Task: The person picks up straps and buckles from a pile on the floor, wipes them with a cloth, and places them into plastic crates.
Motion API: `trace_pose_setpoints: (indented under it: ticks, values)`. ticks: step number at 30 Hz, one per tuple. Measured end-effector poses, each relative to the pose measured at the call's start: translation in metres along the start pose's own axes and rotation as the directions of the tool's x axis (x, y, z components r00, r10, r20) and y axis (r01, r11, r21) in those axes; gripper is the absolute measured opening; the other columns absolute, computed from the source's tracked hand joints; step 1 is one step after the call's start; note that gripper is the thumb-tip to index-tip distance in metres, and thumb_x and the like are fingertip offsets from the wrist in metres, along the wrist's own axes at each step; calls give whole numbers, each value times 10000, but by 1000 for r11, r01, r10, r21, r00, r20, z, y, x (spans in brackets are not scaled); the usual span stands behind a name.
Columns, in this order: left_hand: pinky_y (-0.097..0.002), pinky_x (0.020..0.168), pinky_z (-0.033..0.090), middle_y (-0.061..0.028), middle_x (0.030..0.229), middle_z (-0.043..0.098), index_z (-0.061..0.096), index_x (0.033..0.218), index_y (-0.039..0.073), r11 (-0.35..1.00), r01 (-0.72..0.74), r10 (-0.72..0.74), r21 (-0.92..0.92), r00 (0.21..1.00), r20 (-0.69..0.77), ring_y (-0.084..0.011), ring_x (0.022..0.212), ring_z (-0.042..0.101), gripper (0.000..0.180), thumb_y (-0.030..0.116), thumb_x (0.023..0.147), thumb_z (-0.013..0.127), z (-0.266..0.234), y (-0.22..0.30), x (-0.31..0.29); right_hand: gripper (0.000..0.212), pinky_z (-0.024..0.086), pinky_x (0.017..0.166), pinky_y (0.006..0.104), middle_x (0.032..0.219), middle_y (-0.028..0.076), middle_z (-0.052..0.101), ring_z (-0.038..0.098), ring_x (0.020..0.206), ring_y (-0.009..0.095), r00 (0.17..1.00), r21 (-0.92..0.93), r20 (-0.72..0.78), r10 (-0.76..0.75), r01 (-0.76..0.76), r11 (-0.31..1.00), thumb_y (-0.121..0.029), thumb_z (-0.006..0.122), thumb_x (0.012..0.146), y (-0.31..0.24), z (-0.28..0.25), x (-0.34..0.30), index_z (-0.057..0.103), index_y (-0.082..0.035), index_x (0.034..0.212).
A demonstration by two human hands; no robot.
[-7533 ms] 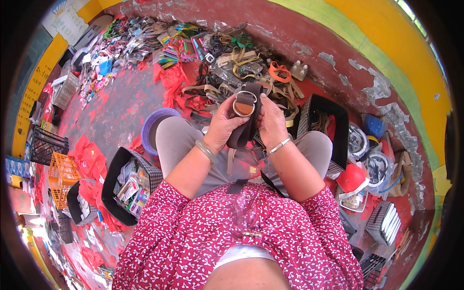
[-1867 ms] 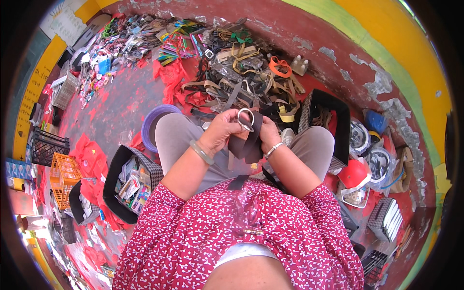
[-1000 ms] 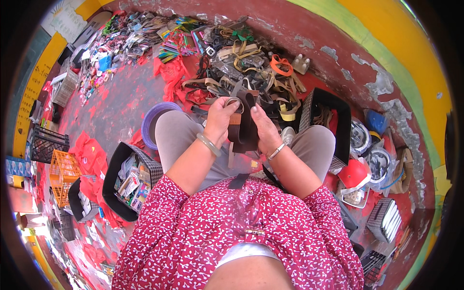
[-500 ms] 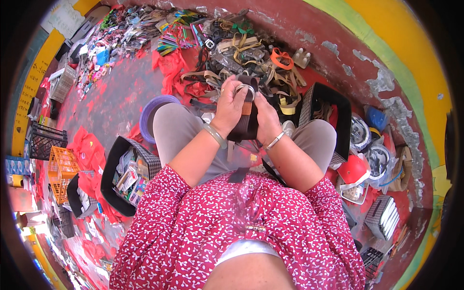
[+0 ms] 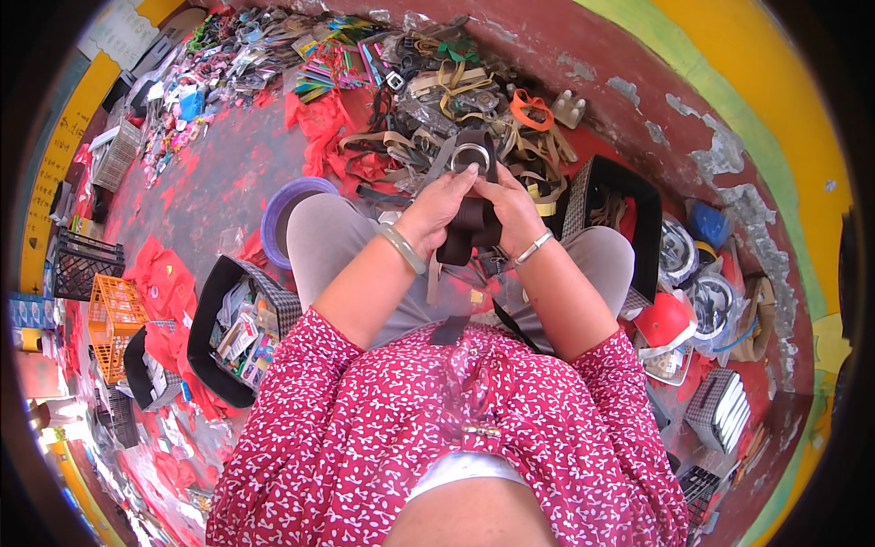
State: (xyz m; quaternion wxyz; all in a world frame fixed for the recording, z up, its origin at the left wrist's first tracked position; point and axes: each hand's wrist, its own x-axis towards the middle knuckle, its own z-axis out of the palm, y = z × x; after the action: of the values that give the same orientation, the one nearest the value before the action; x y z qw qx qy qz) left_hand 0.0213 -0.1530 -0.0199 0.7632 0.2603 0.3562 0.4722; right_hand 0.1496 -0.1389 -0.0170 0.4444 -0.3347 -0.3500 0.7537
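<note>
A dark brown belt with a round silver ring buckle is held up between my knees. My left hand grips it from the left, fingers closed and thumb by the lower side of the ring. My right hand pinches it from the right, its thumb almost meeting the left one. Below the hands the wide strap hangs in folds, and part of it is hidden behind my fingers. Just beyond lies a heap of tan, brown and black belts.
An orange coiled belt lies on the heap near the peeling wall. Beside my left knee stands a purple tub; a black-lined basket of packets is nearer. Another basket and a red helmet are at right.
The ring buckle has turned upright and now stands above my thumbs. Both hands have dropped slightly and come closer together beneath it.
</note>
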Motion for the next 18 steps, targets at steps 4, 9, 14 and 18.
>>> trace_pose_setpoints:
  ticks: [4, 9, 14, 18]
  values:
    - [-344, 749, 507, -61, 963, 575, 486, 1084, 57, 987, -147, 151, 66, 987, -59, -171, 848, 591, 276, 268, 907, 499, -5, -5, 6, 323, 461, 761, 269, 1024, 62, 573, 558, 902, 138, 998, 79, -25, 64, -62, 995, -159, 519, 872, -7, 4, 1, 485, -20, 1162]
    - [-333, 769, 498, -49, 964, 575, 485, 1079, 76, 933, -297, 287, -202, 955, -76, -171, 865, 586, 231, 240, 916, 479, -14, 0, 6, 436, 464, 738, 256, 1053, 67, 569, 556, 896, 110, 1000, -169, 10, -29, 31, 985, -196, 497, 888, -2, -5, -7, 422, 50, 1239]
    - [-353, 839, 469, -54, 1008, 581, 500, 1081, 84, 906, -287, 281, -312, 957, -64, -184, 919, 575, 228, 244, 923, 455, -22, 0, 2, 287, 491, 558, 226, 862, 44, 624, 585, 692, 84, 986, -537, -105, -129, 53, 842, -118, 517, 849, -3, 7, -20, 586, 9, 1097]
    - [-373, 889, 443, -87, 1067, 569, 485, 1129, 57, 895, -276, 282, -349, 959, -33, -210, 975, 560, 314, 293, 931, 423, -25, -6, 0, 270, 490, 540, 227, 821, 48, 629, 582, 668, 77, 984, -551, -106, -146, 64, 832, -106, 529, 834, -6, 9, -20, 603, 20, 1061]
